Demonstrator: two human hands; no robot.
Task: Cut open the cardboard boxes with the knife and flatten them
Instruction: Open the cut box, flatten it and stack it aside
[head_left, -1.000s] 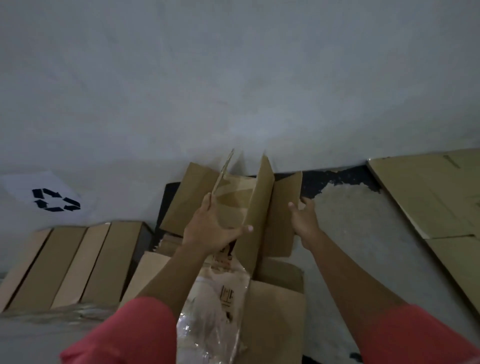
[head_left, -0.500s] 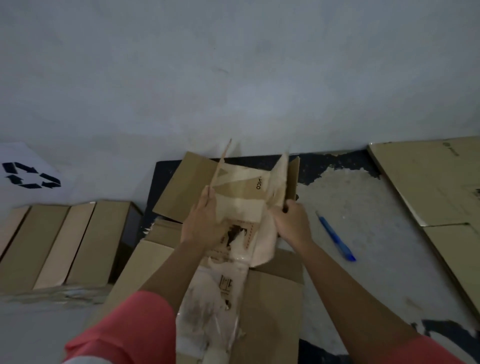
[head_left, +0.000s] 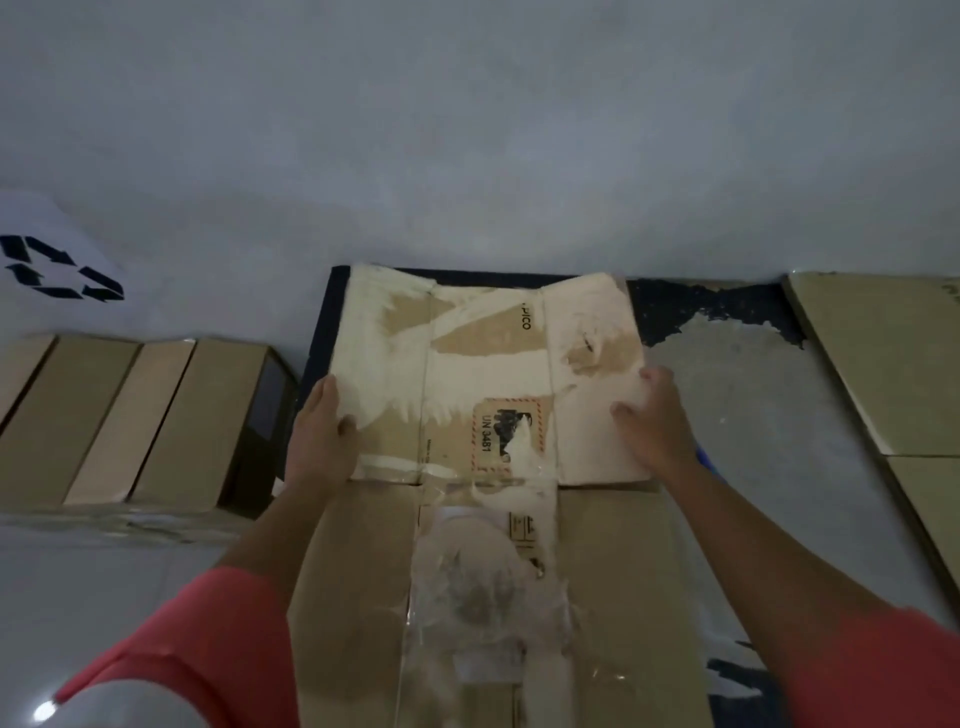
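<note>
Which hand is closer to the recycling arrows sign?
Left. The left hand grips the left edge of the flattened cardboard box, the side facing the recycling sign. The right hand grips the box's right edge, farther away.

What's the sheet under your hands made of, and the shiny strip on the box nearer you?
Flattened sheet: cardboard, matte brown, pale facing torn in patches, creased at folds. Shiny strip: probably clear plastic tape or film, glossy, wrinkled, cardboard showing through.
</note>
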